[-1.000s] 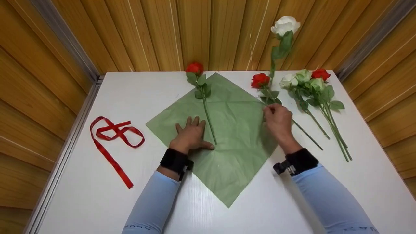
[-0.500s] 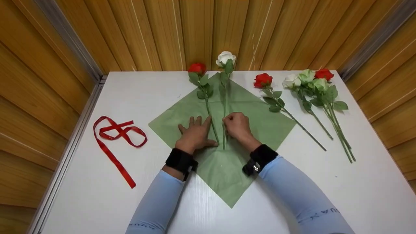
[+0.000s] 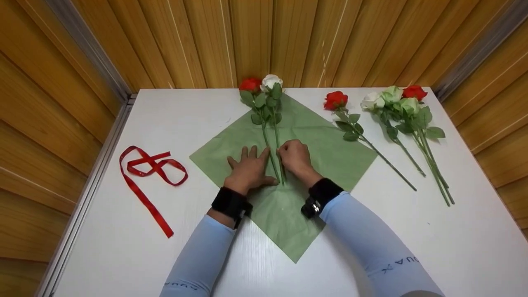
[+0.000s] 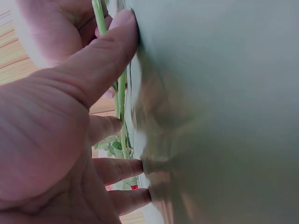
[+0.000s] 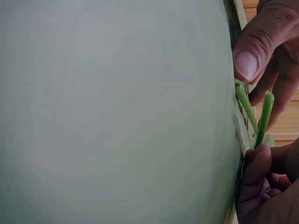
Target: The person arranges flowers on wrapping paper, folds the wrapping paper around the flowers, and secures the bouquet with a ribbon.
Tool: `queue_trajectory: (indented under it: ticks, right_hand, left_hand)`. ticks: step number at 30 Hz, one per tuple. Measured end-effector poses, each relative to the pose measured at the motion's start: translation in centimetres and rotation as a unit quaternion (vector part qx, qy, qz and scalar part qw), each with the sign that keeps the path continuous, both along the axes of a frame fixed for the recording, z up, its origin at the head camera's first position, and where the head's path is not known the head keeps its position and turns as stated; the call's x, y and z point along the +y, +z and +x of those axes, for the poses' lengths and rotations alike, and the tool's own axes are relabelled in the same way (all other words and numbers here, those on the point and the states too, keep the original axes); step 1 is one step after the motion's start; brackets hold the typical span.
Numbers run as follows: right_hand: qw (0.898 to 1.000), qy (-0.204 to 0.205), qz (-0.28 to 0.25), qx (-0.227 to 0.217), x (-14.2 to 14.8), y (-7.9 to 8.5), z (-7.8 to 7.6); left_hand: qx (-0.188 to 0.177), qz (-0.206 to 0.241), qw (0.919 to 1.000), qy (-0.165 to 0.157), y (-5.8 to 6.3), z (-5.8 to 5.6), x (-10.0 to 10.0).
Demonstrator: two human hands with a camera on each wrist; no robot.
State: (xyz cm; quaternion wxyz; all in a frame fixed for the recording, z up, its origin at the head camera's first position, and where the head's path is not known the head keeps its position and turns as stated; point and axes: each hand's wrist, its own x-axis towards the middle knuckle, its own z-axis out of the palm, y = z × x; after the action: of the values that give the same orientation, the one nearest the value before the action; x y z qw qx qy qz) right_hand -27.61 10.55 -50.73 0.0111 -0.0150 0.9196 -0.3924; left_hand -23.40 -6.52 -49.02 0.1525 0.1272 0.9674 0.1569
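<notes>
Green wrapping paper (image 3: 338, 156) lies as a diamond on the white table. On its upper part a red rose (image 3: 250, 85) and a white rose (image 3: 271, 82) lie side by side, blooms past the paper's far edge. My right hand (image 3: 295, 157) pinches the white rose's stem near its lower end, as the right wrist view shows with the green stem (image 5: 265, 114) poking out. My left hand (image 3: 249, 169) rests with spread, straight fingers on the paper, index finger and thumb beside the red rose's stem (image 3: 270, 154). In the left wrist view its fingertips (image 4: 128, 167) press the paper.
A red ribbon (image 3: 142, 198) lies looped at the left. On the right lie a single red rose (image 3: 336, 100) and a cluster of white, pale green and red roses (image 3: 408, 105). Wood-patterned panels (image 3: 288, 41) stand behind the table.
My right hand has brought the white rose from the right, lowering it onto the paper and sliding it left against the red rose. The left hand has stayed nearly in place.
</notes>
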Motion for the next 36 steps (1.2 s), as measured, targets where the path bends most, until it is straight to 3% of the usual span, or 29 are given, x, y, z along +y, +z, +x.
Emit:
queue_trajectory:
  ticks: [26,36]
  right_hand:
    - [0.999,0.005,0.042,0.019,-0.7,-0.3,-0.5]
    - [0.999,-0.004,0.031,0.016,1.3,0.0,0.2]
  left_hand:
    - [0.005,-0.007,1.0,0.003,0.2,-0.1,0.3]
    - [-0.005,-0.002,0.9999,0.009,-0.1,-0.2,0.2]
